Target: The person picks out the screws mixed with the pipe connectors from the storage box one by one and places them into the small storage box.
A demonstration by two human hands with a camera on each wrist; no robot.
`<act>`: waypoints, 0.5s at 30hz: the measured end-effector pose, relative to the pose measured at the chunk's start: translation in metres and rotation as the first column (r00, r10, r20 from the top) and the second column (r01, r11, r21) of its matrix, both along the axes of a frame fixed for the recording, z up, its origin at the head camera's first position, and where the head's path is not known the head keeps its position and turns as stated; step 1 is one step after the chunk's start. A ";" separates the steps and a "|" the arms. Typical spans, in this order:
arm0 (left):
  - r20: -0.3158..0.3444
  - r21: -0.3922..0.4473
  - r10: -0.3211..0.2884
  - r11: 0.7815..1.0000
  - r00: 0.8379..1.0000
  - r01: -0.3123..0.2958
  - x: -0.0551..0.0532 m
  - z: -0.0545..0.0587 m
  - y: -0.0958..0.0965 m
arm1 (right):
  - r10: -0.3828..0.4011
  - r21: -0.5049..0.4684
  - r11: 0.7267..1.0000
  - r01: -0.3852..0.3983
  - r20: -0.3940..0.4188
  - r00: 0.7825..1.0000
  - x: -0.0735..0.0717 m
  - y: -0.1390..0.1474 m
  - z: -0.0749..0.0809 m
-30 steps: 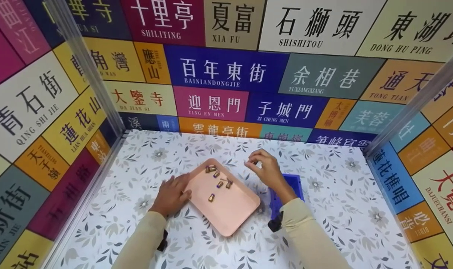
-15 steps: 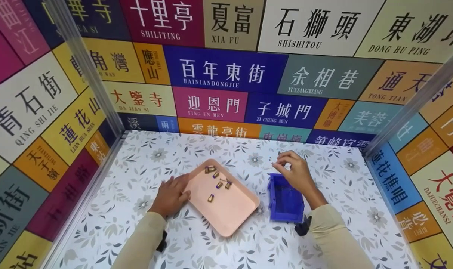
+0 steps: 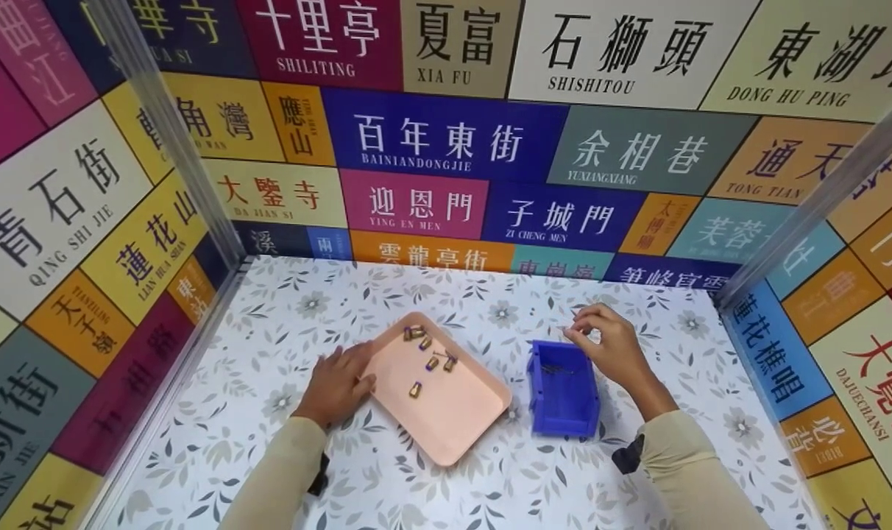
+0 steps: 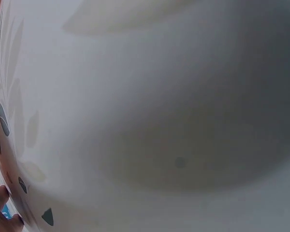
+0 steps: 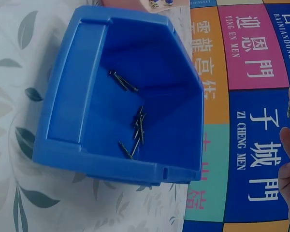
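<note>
My left hand [image 3: 337,386] rests against the left rim of a shallow pink tray [image 3: 453,434], its fingers extended along the edge. Only a bit of that hand [image 4: 2,210] enters the left wrist view, at the lower left corner. My right hand [image 3: 608,342] is raised just beyond the right back corner of a blue plastic bin [image 3: 566,423]. Between its thumb and fingers it pinches a dark screw [image 5: 289,108], partly seen at the right edge of the right wrist view. Several dark screws [image 5: 139,128] lie loose inside the bin.
Several small gold-and-purple pieces [image 3: 415,390] lie in the tray, most toward its far end. Tray and bin stand side by side on a white leaf-patterned table surface [image 3: 387,486]. Panels with colourful printed signs [image 3: 446,132] enclose the back and both sides.
My right hand has moved right, from near the tray, across the bin to its far right corner, uncovering the bin. The left hand and tray have stayed put.
</note>
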State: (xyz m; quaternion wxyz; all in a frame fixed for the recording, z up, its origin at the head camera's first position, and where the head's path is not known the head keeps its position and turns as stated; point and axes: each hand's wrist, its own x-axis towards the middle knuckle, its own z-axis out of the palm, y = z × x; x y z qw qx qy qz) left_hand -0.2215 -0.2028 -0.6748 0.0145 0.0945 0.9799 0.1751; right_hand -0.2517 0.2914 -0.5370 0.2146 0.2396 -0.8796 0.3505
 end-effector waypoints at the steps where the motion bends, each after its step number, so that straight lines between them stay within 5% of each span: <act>1: 0.003 0.003 -0.001 1.000 1.000 0.001 0.000 0.000 0.000 | -0.001 0.004 1.000 0.001 -0.001 1.000 0.000 0.001 0.000; 15: 0.002 0.021 -0.004 1.000 1.000 0.004 0.002 0.003 -0.001 | -0.030 0.060 0.998 0.029 0.017 0.999 0.004 0.008 -0.002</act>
